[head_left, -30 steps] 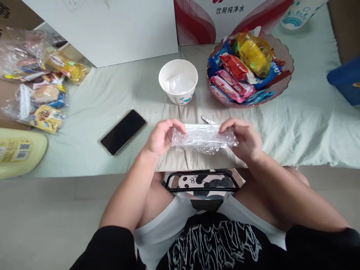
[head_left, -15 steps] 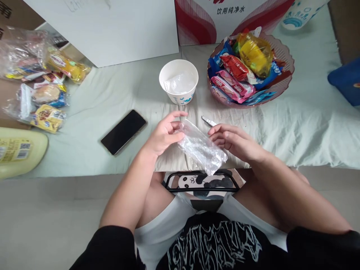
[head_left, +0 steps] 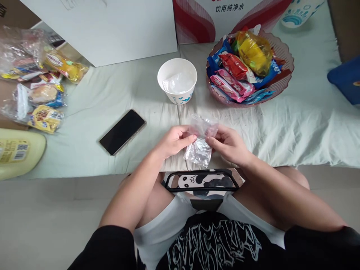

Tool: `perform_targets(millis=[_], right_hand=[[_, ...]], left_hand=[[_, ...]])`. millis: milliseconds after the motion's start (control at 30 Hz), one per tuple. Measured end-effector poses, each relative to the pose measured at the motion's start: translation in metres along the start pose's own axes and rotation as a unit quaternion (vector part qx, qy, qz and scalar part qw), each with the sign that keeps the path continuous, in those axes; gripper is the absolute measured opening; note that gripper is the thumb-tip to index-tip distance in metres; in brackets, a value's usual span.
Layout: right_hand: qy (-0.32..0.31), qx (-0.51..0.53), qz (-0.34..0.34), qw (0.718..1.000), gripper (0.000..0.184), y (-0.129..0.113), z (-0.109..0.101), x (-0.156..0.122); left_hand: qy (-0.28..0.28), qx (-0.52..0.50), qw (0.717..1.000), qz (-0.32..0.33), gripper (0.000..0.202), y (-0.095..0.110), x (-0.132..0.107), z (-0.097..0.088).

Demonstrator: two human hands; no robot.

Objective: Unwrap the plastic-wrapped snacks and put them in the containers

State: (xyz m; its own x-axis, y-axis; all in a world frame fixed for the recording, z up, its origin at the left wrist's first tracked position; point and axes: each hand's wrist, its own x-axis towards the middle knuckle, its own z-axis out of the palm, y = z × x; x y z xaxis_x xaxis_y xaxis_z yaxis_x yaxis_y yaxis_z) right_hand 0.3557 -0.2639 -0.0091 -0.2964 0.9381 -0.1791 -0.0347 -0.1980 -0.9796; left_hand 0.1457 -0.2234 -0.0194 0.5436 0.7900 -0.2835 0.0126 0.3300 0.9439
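Note:
A crinkled clear plastic bag (head_left: 199, 152) hangs between my two hands near the front edge of the cloth-covered surface. My left hand (head_left: 177, 140) pinches its upper left side between thumb and fingers. On the other side my right hand (head_left: 228, 144) grips the upper right part, thumb in front. Beyond the hands stands a white paper cup (head_left: 182, 99) with blue print, and crumpled clear plastic (head_left: 177, 83) lies inside it. The small metal tool seen earlier near my right hand is hidden now.
To the left lies a black phone (head_left: 123, 132). Bagged snacks (head_left: 46, 118) and a pale yellow bottle (head_left: 21, 153) are farther left. A pink glass bowl (head_left: 285, 56) of packaged snacks stands at the right, before large boxes (head_left: 112, 33). A blue object (head_left: 345, 80) sits far right.
My right hand has moved left and closed on the bag, which it did not hold before. The bag now hangs more upright, its top gathered between both hands.

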Motion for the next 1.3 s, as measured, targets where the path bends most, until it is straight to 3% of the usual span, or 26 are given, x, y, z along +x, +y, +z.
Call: perform_targets(millis=[167, 333, 467, 600, 667, 733, 833, 967, 1067, 1133, 1200, 1300], right_hand=[[0.04, 0.003, -0.094, 0.995, 0.008, 0.002, -0.004, -0.001], [0.033, -0.069, -0.17, 0.983, 0.025, 0.001, -0.007, -0.002], [0.077, -0.096, -0.13, 0.984, 0.015, 0.004, -0.001, -0.001], [0.053, -0.012, -0.059, 0.997, 0.045, 0.01, 0.006, 0.002], [0.049, -0.02, -0.06, 0.997, 0.041, 0.011, 0.007, 0.001], [0.061, -0.037, -0.08, 0.994, 0.035, 0.011, 0.007, 0.0], [0.069, -0.041, -0.091, 0.993, 0.03, 0.011, 0.005, -0.003], [0.067, -0.057, -0.066, 0.994, 0.024, 0.011, 0.003, -0.003], [0.061, -0.08, -0.058, 0.993, 0.021, 0.01, 0.003, 0.0], [0.053, -0.092, -0.057, 0.993, 0.02, 0.009, 0.004, 0.0], [0.044, -0.099, -0.055, 0.993, 0.02, 0.007, 0.003, 0.0], [0.034, -0.113, -0.055, 0.992, 0.021, 0.005, 0.002, -0.002]], left_hand=[[0.03, -0.055, 0.997, 0.053, 0.027, 0.002, 0.002, -0.001], [0.0, -0.039, 0.998, 0.043, 0.028, 0.006, 0.002, -0.006], [0.03, 0.014, 0.998, 0.059, 0.025, 0.006, 0.001, -0.003], [0.06, -0.036, 0.995, 0.068, 0.055, 0.007, 0.001, 0.002], [0.059, -0.004, 0.996, 0.067, 0.048, 0.008, 0.002, 0.003], [0.095, 0.052, 0.991, 0.083, 0.033, 0.009, 0.002, 0.004], [0.221, 0.109, 0.954, 0.169, 0.026, 0.01, -0.003, -0.001], [0.354, 0.229, 0.86, 0.286, 0.022, 0.008, -0.016, -0.025], [0.433, 0.306, 0.789, 0.31, 0.025, 0.017, -0.019, -0.045], [0.484, 0.348, 0.74, 0.31, 0.028, 0.037, -0.012, -0.051], [0.462, 0.414, 0.721, 0.309, 0.033, 0.067, 0.005, -0.05], [0.35, 0.528, 0.733, 0.249, 0.041, 0.112, 0.046, -0.043]])
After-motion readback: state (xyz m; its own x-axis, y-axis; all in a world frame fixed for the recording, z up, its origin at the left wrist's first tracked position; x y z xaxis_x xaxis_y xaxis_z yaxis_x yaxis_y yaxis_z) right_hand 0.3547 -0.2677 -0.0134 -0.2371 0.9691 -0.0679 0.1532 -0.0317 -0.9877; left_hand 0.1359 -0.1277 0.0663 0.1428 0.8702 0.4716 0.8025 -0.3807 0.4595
